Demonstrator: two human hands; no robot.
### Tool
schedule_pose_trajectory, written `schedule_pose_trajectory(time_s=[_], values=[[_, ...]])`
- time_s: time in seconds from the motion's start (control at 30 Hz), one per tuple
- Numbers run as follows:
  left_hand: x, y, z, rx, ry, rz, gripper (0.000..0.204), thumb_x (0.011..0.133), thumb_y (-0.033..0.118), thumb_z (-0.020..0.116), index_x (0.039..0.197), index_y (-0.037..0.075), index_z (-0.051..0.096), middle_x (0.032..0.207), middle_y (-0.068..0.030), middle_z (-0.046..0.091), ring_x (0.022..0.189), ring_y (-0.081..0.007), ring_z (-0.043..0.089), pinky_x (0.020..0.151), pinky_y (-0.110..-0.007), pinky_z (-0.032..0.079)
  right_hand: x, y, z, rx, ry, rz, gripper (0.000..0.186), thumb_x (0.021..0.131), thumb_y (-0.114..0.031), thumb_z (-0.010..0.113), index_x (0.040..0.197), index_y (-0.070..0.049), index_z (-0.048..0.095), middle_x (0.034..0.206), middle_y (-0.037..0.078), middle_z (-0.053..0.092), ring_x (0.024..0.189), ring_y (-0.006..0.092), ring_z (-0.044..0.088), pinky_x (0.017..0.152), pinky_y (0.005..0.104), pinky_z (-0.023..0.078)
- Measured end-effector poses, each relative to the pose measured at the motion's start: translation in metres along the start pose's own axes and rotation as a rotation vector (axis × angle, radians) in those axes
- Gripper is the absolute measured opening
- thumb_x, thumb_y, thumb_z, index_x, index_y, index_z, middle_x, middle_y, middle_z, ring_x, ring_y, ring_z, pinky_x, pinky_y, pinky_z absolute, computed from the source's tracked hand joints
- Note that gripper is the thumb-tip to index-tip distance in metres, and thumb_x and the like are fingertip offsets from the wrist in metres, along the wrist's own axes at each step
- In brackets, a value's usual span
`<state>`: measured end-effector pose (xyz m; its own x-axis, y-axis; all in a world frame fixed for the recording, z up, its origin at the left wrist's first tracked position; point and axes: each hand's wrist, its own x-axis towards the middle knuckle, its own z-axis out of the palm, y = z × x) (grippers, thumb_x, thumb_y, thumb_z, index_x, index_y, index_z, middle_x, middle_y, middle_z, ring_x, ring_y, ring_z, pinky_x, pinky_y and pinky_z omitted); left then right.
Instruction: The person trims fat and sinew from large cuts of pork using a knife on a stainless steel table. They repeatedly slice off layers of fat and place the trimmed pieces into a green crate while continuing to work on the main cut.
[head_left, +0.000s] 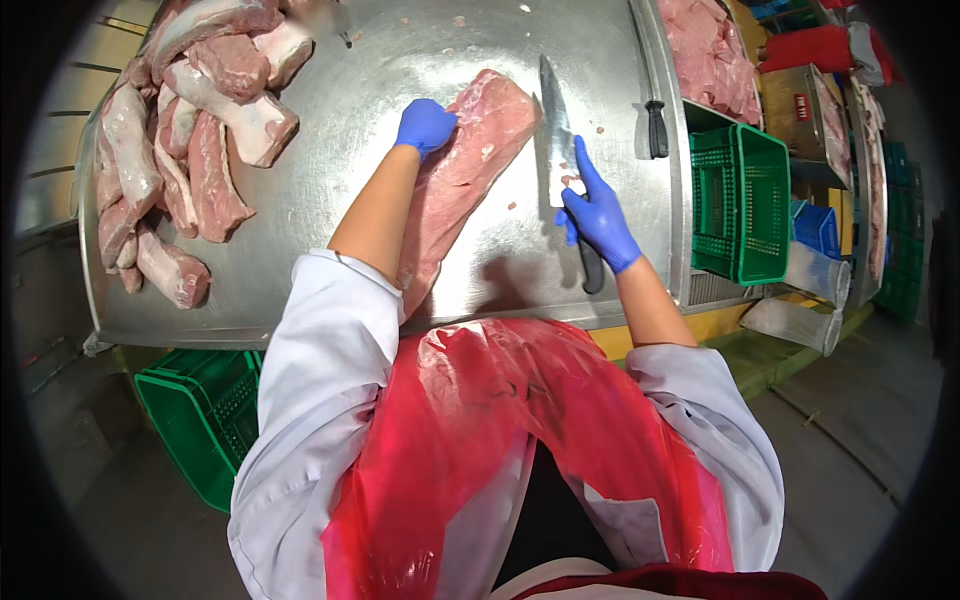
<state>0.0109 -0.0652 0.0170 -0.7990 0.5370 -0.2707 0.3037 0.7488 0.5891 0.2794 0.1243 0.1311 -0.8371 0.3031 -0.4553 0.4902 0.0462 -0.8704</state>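
Note:
A long slab of pink meat (468,180) lies diagonally on the steel table (370,60). My left hand (425,127), in a blue glove, is closed on the slab's left edge near its upper part. Just right of the slab, my right hand (595,220), also blue-gloved, holds a long knife (552,110) by the heel of the blade and its black handle, one finger stretched along it. The blade points away from me and has small pink bits on it. A large pile of meat pieces (215,180) lies at the table's left.
A black-handled rod-like tool (655,128) lies along the right rim. Beyond stand meat-filled containers (710,60), a green crate (740,200) and blue crates (815,220). Another green crate (200,420) sits below the table at lower left.

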Motion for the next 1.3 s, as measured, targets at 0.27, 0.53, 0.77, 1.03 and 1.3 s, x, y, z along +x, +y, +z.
schedule_pose_trajectory(time_s=[0.27, 0.53, 0.77, 1.03, 1.3], values=[[0.0, -0.008, 0.003, -0.348, 0.19, -0.011, 0.023, 0.082, 0.019, 0.068, 0.074, -0.002, 0.069, 0.076, -0.0186, 0.071, 0.067, -0.0221, 0.066, 0.065, -0.038, 0.053, 0.128, -0.036, 0.073, -0.223, 0.017, -0.083, 0.072, 0.099, -0.011, 0.048, 0.165, -0.021, 0.021, 0.081, 0.014, 0.068, 0.058, 0.0195, 0.067, 0.054, 0.0326, 0.058], [0.026, -0.024, 0.021, -0.114, 0.044, 0.086, 0.021, 0.083, 0.016, 0.064, 0.072, 0.001, 0.074, 0.066, -0.0112, 0.068, 0.063, -0.0155, 0.062, 0.063, -0.035, 0.051, 0.152, -0.021, 0.071, -0.276, 0.053, -0.172, 0.066, 0.098, -0.011, 0.048, 0.161, -0.01, 0.028, 0.093, 0.019, 0.069, 0.06, 0.0216, 0.069, 0.055, 0.0337, 0.057], [0.004, -0.029, -0.014, -0.43, 0.374, 0.021, 0.019, 0.09, 0.016, 0.068, 0.086, -0.001, 0.072, 0.075, -0.0057, 0.068, 0.066, -0.0116, 0.058, 0.061, -0.03, 0.049, 0.093, -0.029, 0.071, -0.489, -0.298, -0.042, 0.075, 0.099, -0.01, 0.045, 0.166, -0.016, 0.011, 0.078, 0.017, 0.068, 0.055, 0.0232, 0.066, 0.053, 0.0378, 0.056], [-0.052, 0.009, -0.057, -0.438, 0.145, -0.267, 0.029, 0.083, 0.026, 0.075, 0.093, -0.002, 0.076, 0.083, -0.0204, 0.074, 0.084, -0.0275, 0.075, 0.074, -0.04, 0.058, -0.09, -0.048, -0.036, -0.092, -0.428, 0.302, 0.073, 0.102, -0.007, 0.051, 0.165, -0.023, 0.019, 0.071, 0.008, 0.064, 0.052, 0.0141, 0.061, 0.049, 0.0306, 0.053], [-0.061, 0.014, -0.009, -0.137, -0.127, -0.162, 0.034, 0.075, 0.03, 0.072, 0.081, -0.003, 0.076, 0.085, -0.0264, 0.073, 0.081, -0.0385, 0.073, 0.078, -0.045, 0.057, -0.006, -0.019, 0.014, 0.092, -0.006, 0.0, 0.079, 0.098, -0.004, 0.05, 0.166, -0.025, 0.016, 0.072, 0.009, 0.064, 0.049, 0.0124, 0.057, 0.047, 0.0307, 0.052]])
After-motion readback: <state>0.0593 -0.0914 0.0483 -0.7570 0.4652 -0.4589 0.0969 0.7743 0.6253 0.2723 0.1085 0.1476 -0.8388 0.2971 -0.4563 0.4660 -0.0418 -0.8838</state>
